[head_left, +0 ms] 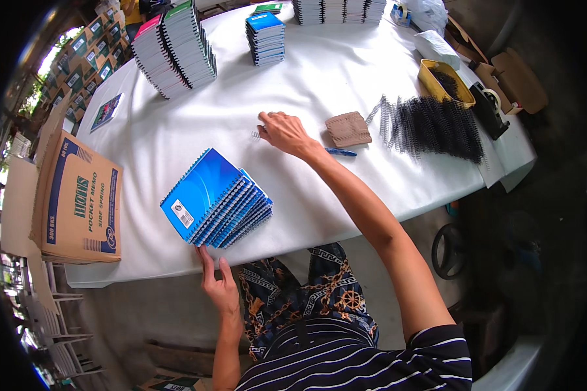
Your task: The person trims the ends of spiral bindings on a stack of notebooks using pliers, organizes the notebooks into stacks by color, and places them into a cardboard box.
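"Right hand (282,132) out over the middle of the tabletop (306,202), fingers curled, a scrap of wire coil (255,135) right at the tips! Gripped?"

"Can't tell from where we stand. Left hand (221,287) is plainer: spread, holding nothing, fingertips at the near corner of the stack of blue notebooks (205,186)."

"That stack's near the front edge. How's the binding looking?"

"Coils show along the sides, so I'd call those bound. Same for the tall stacks (188,49) at the far end, I reckon."

"And what's left?"

"Loose black coils (437,130) heaped on the right, just by the yellow tray (429,79), so there's supply for more. Carton (85,195) on the left: contents hidden, no telling what's packed!"
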A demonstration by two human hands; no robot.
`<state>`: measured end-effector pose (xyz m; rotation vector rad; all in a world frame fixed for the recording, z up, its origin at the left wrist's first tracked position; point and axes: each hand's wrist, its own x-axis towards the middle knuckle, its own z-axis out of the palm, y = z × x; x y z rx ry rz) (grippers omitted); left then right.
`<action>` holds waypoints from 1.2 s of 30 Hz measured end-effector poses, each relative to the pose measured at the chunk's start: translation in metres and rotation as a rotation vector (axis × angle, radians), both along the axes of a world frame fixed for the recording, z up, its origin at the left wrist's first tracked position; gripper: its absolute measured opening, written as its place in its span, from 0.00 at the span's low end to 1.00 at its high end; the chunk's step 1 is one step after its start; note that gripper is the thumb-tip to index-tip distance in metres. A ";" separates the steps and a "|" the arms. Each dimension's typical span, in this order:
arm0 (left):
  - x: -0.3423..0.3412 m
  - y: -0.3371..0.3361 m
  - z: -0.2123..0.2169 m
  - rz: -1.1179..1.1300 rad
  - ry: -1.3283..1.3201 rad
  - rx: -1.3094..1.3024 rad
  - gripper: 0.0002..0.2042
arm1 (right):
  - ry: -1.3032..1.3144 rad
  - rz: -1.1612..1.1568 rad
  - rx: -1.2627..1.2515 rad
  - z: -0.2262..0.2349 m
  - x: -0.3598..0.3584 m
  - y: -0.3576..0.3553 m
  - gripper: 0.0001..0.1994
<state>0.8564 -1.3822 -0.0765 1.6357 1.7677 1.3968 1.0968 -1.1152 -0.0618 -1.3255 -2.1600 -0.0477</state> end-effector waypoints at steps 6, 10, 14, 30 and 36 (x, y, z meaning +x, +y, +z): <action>0.002 0.010 -0.030 0.021 -0.048 -0.079 0.27 | -0.383 -0.046 0.147 -0.026 -0.007 0.008 0.06; -0.001 0.003 -0.037 0.014 0.120 -0.084 0.34 | -0.083 0.000 0.105 0.008 0.028 0.002 0.05; 0.009 0.000 -0.031 0.044 0.250 -0.174 0.35 | 0.053 -0.386 0.486 0.099 0.157 -0.015 0.16; 0.015 0.023 -0.038 0.101 0.257 -0.129 0.22 | -0.190 -1.054 0.180 0.113 0.483 -0.008 0.38; -0.010 0.043 -0.046 0.083 -0.037 -0.130 0.28 | 0.049 -0.151 -0.138 0.026 0.229 -0.115 0.13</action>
